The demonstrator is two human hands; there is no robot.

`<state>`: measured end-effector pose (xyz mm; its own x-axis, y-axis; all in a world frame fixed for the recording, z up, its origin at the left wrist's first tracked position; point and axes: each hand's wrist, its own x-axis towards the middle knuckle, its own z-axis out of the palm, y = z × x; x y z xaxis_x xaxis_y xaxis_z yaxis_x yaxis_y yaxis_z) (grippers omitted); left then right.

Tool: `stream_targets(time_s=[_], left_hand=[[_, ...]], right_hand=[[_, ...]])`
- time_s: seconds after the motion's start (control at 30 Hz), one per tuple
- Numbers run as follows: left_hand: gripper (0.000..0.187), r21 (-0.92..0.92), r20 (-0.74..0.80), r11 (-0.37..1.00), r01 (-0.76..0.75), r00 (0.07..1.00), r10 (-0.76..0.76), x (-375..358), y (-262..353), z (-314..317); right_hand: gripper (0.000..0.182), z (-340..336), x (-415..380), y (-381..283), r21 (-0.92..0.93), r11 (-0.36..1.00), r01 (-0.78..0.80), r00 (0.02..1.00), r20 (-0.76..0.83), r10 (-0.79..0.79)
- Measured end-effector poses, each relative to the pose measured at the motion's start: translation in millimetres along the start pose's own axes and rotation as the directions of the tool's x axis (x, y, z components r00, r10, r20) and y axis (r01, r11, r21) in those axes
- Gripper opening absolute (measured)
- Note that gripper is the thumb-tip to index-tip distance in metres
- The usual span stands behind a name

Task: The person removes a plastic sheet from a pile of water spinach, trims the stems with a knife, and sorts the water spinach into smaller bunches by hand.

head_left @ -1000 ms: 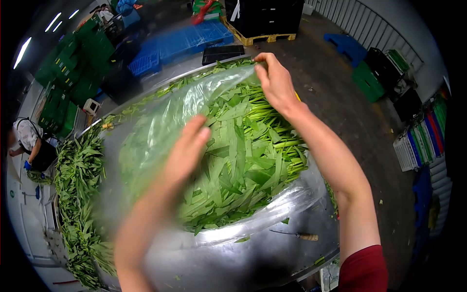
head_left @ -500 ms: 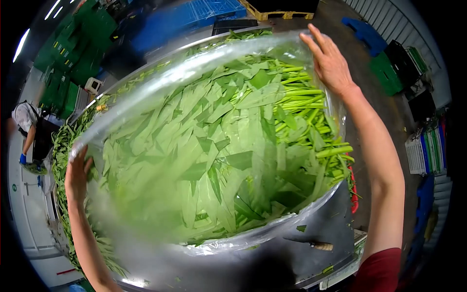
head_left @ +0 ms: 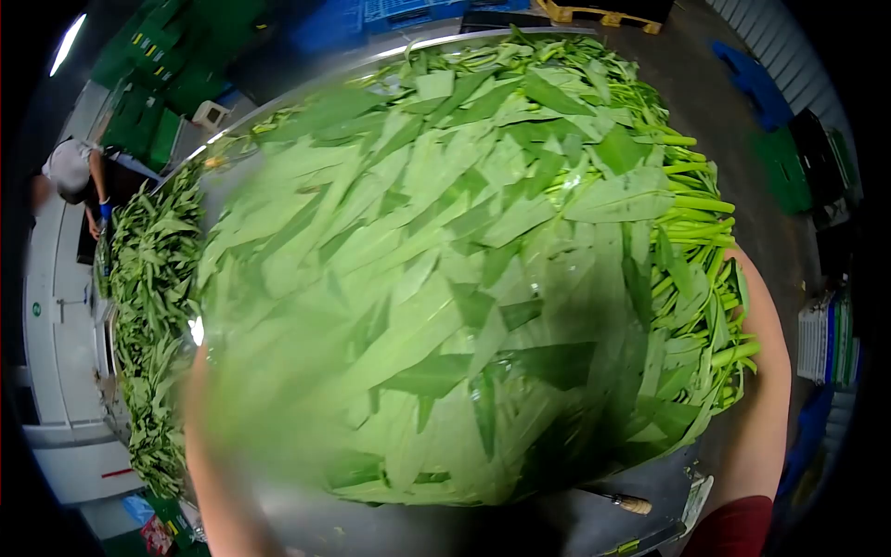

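A large heap of long-stemmed leafy greens (head_left: 445, 278), which looks like water spinach, fills the middle of the view. Clear plastic film (head_left: 288, 381) makes its left and lower part look hazy. The cut stems (head_left: 701, 209) point right. My left forearm (head_left: 213, 455) comes up along the left side of the heap; that hand is blurred and mostly hidden by the greens and film. My right arm (head_left: 766, 390) reaches up along the right side, and its hand is behind the stems. Neither hand's fingers show.
A wooden-handled knife (head_left: 631, 502) lies on the metal table (head_left: 390, 529) near its front edge. More loose greens (head_left: 158, 325) line the left. A person (head_left: 74, 172) with a blue glove works at far left. Green crates (head_left: 139, 130) stand behind.
The heap appears larger and closer, and the film's raised rim no longer shows. Both hands have gone from the film's upper edges to lower at the sides, out of clear sight.
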<state>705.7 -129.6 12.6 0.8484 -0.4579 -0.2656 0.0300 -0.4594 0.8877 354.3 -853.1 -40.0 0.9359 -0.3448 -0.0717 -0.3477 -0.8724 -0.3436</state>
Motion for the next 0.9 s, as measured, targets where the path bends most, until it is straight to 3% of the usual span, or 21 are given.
stream_targets(time_s=[0.07, 0.13, 0.2, 0.23, 0.3, 0.37, 0.4, 0.43, 0.47, 0.53, 0.57, 0.6, 0.63, 0.7, 0.77, 0.83, 0.9], left_hand=[[0.06, -0.074, -0.054, 0.997, -0.011, 0.998, 0.007, -29.0, -16.7, -6.7], [0.06, -0.179, -0.061, 0.982, -0.063, 0.997, 0.053, -39.8, -28.3, -10.5], [0.06, -0.391, 0.002, 0.904, -0.172, 0.982, 0.187, -35.5, -38.0, -14.8], [0.06, -0.613, 0.1, 0.759, -0.218, 0.932, 0.349, -29.0, -43.1, -16.9], [0.06, -0.881, 0.18, 0.458, -0.118, 0.811, 0.556, -32.6, -45.1, -11.0], [0.058, -0.76, -0.077, 0.591, -0.271, 0.94, 0.332, -86.3, -24.4, 21.1], [0.052, -0.598, -0.2, 0.754, -0.273, 0.961, 0.189, -118.0, 10.6, 67.3], [0.038, -0.253, -0.295, 0.965, -0.061, 0.955, -0.017, -129.2, -24.1, 61.6], [0.036, -0.197, -0.259, 0.979, -0.052, 0.966, -0.001, -141.3, -58.5, 58.6], [0.032, -0.083, -0.187, 0.996, -0.046, 0.982, 0.03, -163.1, -90.9, 63.6], [0.03, -0.023, -0.154, 0.999, -0.047, 0.987, 0.043, -172.0, -98.3, 64.9], [0.028, 0.032, -0.126, 0.998, -0.055, 0.99, 0.059, -175.5, -105.3, 65.7], [0.026, 0.086, -0.098, 0.994, -0.062, 0.993, 0.071, -175.6, -105.2, 67.3], [0.022, 0.222, -0.33, 0.972, -0.072, 0.933, 0.145, -177.4, -60.8, 53.4], [0.022, 0.302, -0.497, 0.953, -0.02, 0.85, 0.175, -166.7, -3.1, 39.4], [0.025, 0.45, -0.539, 0.844, -0.294, 0.664, 0.519, -163.6, 88.9, 68.7], [0.027, 0.44, -0.422, 0.787, -0.433, 0.674, 0.606, -158.9, 155.3, 89.7]], right_hand=[[0.056, -5.3, -21.7, 4.1, 0.322, 0.947, -0.019, 0.997, -0.064, 0.041], [0.056, -7.0, -43.6, 14.0, 0.649, 0.761, -0.008, 0.982, -0.139, 0.129], [0.057, -15.3, -77.6, 4.1, 0.838, 0.543, -0.06, 0.924, -0.159, 0.348], [0.058, -21.9, -96.9, -9.4, 0.894, 0.439, -0.088, 0.87, -0.146, 0.471], [0.059, -0.9, -140.9, 6.6, 0.888, 0.457, -0.055, 0.929, -0.122, 0.35], [0.054, -4.1, -181.0, -33.5, 0.86, 0.434, -0.268, 0.941, 0.136, 0.311], [0.043, 8.3, -199.7, -25.6, 0.877, 0.39, -0.28, 0.94, 0.167, 0.299], [0.033, 26.0, -215.0, -7.8, 0.892, 0.345, -0.292, 0.938, 0.197, 0.285], [0.023, 43.0, -225.0, 10.4, 0.822, 0.496, -0.28, 0.933, 0.113, 0.341], [0.014, 45.7, -244.9, 28.3, 0.509, 0.764, -0.397, 0.871, -0.054, 0.488], [0.013, 40.0, -253.3, 30.9, 0.264, 0.815, -0.517, 0.811, -0.154, 0.564], [0.012, 31.9, -258.5, 35.2, 0.01, 0.782, -0.623, 0.749, -0.281, 0.6], [0.012, 44.2, -273.9, 79.8, 0.039, 0.681, -0.731, 0.668, -0.161, 0.727], [0.011, 24.2, -269.0, 89.2, 0.268, 0.74, -0.616, 0.695, -0.256, 0.671], [0.018, -46.9, -227.5, 1.3, 0.277, 0.895, -0.35, 0.747, -0.495, 0.445], [0.018, -101.8, -181.8, -85.9, 0.222, 0.972, -0.08, 0.72, -0.662, 0.21], [0.015, -143.6, -143.0, -172.5, 0.232, 0.963, 0.137, 0.726, -0.685, 0.062]])
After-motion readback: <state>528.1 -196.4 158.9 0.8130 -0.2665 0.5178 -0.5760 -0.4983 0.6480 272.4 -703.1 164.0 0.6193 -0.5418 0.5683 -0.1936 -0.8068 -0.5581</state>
